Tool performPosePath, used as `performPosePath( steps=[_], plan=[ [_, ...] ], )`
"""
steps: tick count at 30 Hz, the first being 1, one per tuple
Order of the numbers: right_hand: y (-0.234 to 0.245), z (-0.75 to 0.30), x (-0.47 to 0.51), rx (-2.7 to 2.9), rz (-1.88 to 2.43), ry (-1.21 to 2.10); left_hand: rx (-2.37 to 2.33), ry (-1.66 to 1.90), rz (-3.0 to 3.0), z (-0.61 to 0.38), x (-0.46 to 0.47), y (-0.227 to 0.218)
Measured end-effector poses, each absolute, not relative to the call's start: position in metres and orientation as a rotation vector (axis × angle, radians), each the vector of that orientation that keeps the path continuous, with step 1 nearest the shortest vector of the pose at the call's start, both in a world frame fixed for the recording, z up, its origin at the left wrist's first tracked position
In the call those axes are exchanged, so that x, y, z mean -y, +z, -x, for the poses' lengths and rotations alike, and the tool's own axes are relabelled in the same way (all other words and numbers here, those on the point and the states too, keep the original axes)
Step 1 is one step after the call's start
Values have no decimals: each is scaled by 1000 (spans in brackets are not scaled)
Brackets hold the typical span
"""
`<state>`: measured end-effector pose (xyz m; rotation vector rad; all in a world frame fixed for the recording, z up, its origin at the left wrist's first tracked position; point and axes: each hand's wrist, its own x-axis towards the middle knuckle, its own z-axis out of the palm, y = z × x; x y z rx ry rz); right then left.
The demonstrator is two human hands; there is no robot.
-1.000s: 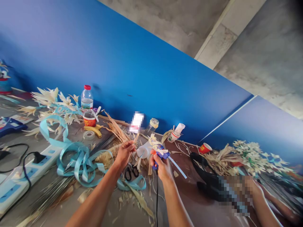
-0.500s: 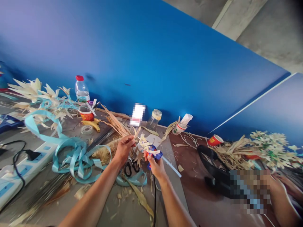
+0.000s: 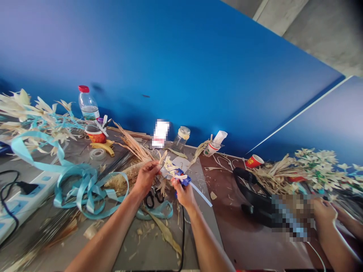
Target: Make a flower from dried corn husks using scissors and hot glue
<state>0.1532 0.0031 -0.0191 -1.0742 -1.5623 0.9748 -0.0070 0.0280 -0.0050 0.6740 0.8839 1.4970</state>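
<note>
My right hand [image 3: 184, 192] is wrapped round a blue glue gun [image 3: 185, 180]; a pale glue stick [image 3: 202, 195] juts out of its back end and a black cord [image 3: 183, 230] hangs below. Strips of dried husk cover the gun's front, so its nozzle is hidden. Just to the left, my left hand [image 3: 148, 176] pinches a small dried husk petal [image 3: 161, 156] close to the gun's front. Whether the two touch I cannot tell. Beneath my hands lie black-handled scissors [image 3: 153, 198], partly covered.
Blue ribbon [image 3: 85, 189] lies in loops at left, beside a white power strip [image 3: 31, 198] and thin wires [image 3: 56, 226]. At the back stand a bottle [image 3: 88, 104], a glass jar [image 3: 181, 139] and a paper cup [image 3: 211, 148]. Another person's hands [image 3: 324, 215] are at far right.
The view has shifted slightly, so most things sit a little further left and higher. My left hand and the glue gun keep nearly the same position relative to each other.
</note>
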Motion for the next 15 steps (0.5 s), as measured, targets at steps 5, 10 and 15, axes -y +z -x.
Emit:
performPosePath(
  steps=[5, 10, 15],
  plan=[
    [-12, -152, -2, 1626, 1088, 922, -847, 1466, -627, 7, -27, -3],
    [-7, -151, -1, 1642, 1110, 903, -815, 1467, -605, 7, -27, -5],
    [-7, -151, 0, 1669, 1150, 895, -805, 1471, -603, 6, -27, -5]
  ],
)
